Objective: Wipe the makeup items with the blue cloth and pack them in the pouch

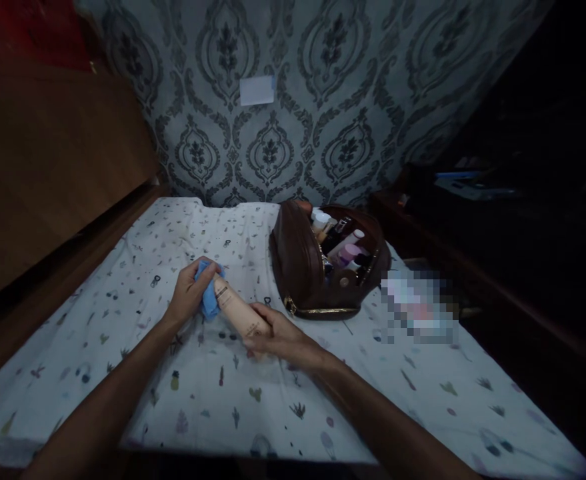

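A beige tube (240,312) with small dark print lies slantwise between my two hands, above the patterned white sheet. My right hand (280,335) grips its lower right end, thumb on top. At its upper left end, my left hand (191,288) holds a crumpled blue cloth (209,300) against the tube. To the right of the tube stands a brown bag (300,267) with its gold zip open. Inside the bag are several bottles and tubes, among them a pink-capped one (349,253).
The patterned sheet (197,413) covers the surface under my hands. A pixelated item (420,307) lies right of the bag. Wooden furniture (57,153) rises on the left, a patterned wall (273,150) behind. Dark furniture with a bluish object (477,187) stands on the right.
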`<action>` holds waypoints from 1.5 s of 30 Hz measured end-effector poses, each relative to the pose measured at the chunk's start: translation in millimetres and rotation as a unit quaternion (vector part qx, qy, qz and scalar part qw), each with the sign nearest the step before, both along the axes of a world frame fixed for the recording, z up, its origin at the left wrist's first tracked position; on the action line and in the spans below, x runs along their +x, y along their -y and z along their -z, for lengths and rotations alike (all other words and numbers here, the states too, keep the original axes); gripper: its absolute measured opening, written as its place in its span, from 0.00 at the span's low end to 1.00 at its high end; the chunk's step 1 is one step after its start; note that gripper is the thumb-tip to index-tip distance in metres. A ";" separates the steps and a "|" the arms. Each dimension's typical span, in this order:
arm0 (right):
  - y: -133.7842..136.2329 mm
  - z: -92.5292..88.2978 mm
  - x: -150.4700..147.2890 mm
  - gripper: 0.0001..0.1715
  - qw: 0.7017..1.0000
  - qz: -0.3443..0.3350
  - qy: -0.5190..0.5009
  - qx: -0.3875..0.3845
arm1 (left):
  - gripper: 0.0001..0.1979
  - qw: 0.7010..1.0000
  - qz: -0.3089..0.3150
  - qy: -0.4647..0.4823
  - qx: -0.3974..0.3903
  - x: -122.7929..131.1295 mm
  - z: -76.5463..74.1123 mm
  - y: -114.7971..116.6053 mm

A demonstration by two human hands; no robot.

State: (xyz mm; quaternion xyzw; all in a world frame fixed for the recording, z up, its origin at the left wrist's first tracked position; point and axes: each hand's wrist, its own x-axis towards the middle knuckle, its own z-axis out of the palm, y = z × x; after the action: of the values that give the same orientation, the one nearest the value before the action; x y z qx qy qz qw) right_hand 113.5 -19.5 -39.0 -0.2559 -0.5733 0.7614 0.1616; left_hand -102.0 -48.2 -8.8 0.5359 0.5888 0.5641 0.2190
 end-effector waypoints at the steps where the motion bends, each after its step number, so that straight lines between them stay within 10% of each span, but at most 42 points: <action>1: 0.7 -0.1 -0.9 0.42 0.998 0.024 0.010 0.054 | 0.20 1.000 -0.004 -0.004 0.001 0.4 -0.5 0.1; 4: 2.9 1.7 -3.5 0.37 0.992 0.078 0.006 0.099 | 0.19 1.000 0.004 0.001 0.002 1.1 -0.9 0.8; 11: 4.6 4.3 -3.7 0.31 0.982 -0.006 -0.097 -0.164 | 0.19 0.999 0.006 0.051 0.004 -3.8 5.7 -1.1; 19: 12.5 -9.8 3.3 0.39 0.977 0.035 0.046 0.207 | 0.18 0.999 -0.037 -0.001 0.010 -3.8 0.0 -1.4; 23: 16.6 -3.6 0.4 0.35 0.999 -0.018 -0.044 0.012 | 0.18 1.000 -0.025 0.001 0.010 -6.0 1.2 -0.5; 27: 16.7 -0.3 -3.5 0.38 0.960 -0.104 -0.155 -0.209 | 0.17 0.999 -0.019 0.028 0.013 -8.4 -1.4 3.2; 36: 17.5 17.0 -7.4 0.37 0.995 0.072 -0.054 -0.046 | 0.13 0.995 -0.090 0.001 -0.030 -5.7 -12.7 6.2; 45: 7.7 39.9 -21.0 0.36 0.954 -0.040 -0.125 -0.270 | 0.14 0.995 -0.097 0.017 0.001 4.7 -21.7 11.3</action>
State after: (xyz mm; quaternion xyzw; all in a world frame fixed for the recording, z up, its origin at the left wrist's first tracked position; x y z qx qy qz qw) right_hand 92.5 -27.3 -78.9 -0.1694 -0.3310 0.9197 0.1262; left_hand -97.2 -59.4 12.9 0.4668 0.6340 0.5919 0.1724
